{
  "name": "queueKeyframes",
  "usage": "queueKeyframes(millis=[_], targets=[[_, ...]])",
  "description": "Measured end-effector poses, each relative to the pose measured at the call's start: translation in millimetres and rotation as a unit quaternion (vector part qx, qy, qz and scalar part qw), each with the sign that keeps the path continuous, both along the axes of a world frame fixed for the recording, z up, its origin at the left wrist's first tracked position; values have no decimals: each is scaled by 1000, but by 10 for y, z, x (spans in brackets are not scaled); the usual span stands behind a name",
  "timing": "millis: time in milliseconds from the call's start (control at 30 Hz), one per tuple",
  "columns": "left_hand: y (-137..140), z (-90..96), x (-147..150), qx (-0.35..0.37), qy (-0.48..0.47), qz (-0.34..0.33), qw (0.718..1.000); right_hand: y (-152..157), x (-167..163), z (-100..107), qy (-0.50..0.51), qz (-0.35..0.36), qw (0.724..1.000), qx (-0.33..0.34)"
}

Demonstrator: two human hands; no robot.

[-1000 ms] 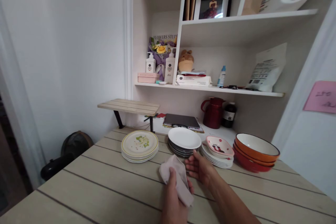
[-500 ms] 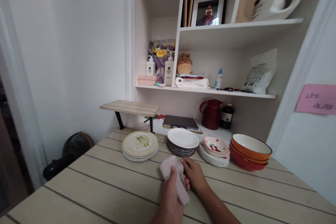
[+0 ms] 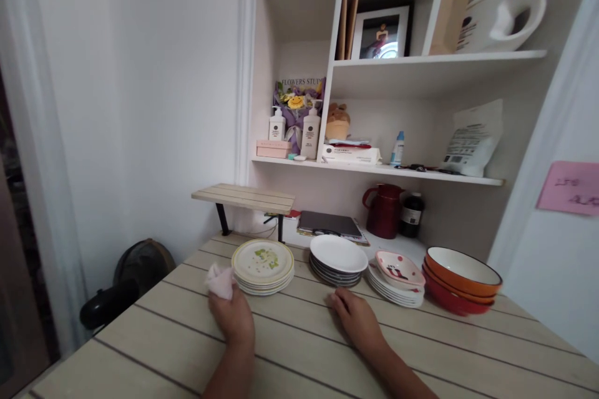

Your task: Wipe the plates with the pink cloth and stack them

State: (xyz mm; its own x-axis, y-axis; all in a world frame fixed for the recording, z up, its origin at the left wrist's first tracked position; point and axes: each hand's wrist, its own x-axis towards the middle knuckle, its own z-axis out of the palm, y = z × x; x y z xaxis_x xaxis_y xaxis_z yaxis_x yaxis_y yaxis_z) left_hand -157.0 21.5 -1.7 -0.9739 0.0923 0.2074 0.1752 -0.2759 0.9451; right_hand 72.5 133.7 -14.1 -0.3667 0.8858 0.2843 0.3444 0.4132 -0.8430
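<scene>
My left hand (image 3: 235, 319) is closed on a bunched pale pink cloth (image 3: 219, 281), at the left side of the table, just beside a stack of cream plates (image 3: 262, 262) with a yellow rim and green floral print. My right hand (image 3: 358, 318) lies on the wooden table, fingers curled in, with nothing visible in it. Right behind it stands a stack of dark-sided bowls or dishes (image 3: 337, 253), white on top. A small pink-rimmed dish (image 3: 400, 269) sits on white plates (image 3: 393, 295) to its right.
Orange and red bowls (image 3: 461, 280) are stacked at the right. Along the back are a small raised wooden shelf (image 3: 243, 198), a dark laptop-like slab (image 3: 329, 223), a red jug (image 3: 384, 211) and a dark bottle (image 3: 412, 215). White shelving (image 3: 412, 173) overhangs the table's rear.
My left hand has carried the cloth away from my right hand, leftward to beside the cream plates. The right hand stays near the middle, fingers curled. The view has shifted slightly.
</scene>
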Motion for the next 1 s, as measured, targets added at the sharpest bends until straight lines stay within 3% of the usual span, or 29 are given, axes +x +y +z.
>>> queueKeyframes(millis=[100,200,333,433,700,1000], targets=[[49,-79,-71,-48,9,12,999,-50,-170,38,27,1,999,-43],[79,-149,-119,-80,22,20,996,-60,-455,102,71,8,989,-129],[102,-201,-142,-97,52,10,994,3,-821,219,129,3,955,-268],[117,-217,-140,-103,64,4,993,53,-993,289,154,-9,932,-328],[113,-241,-116,-100,60,-32,993,124,-1253,375,156,-55,906,-389],[127,-217,-66,-99,28,-68,992,106,-1425,481,96,-63,915,-387]])
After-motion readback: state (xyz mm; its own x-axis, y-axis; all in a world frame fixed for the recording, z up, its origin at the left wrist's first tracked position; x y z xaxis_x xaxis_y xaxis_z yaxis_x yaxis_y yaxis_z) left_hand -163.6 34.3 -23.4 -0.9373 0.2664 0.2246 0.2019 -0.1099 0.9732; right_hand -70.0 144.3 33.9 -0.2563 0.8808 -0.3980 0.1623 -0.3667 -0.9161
